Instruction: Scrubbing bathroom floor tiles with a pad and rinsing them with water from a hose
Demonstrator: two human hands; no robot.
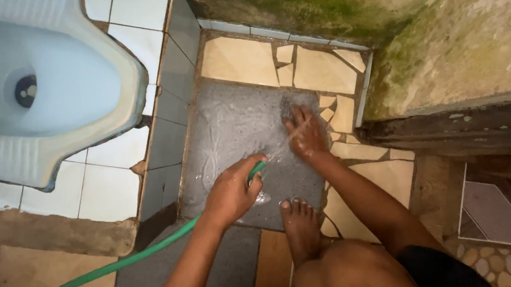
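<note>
My left hand (232, 190) grips the end of a green hose (115, 265) that runs in from the lower left. Water sprays from the hose end toward my right hand (306, 135), which is pressed on the wet grey floor tile (237, 127), rubbing it with what looks like a dark scrubber at its fingertips. My bare foot (300, 223) stands on the near edge of that tile, just below both hands.
A pale blue squat toilet (45, 91) sits on a raised white-tiled step (113, 187) at the left. Broken beige tiles (322, 68) border the wet tile. A mossy, stained wall (438, 38) rises at the upper right, with a dark wooden sill (461, 128) below it.
</note>
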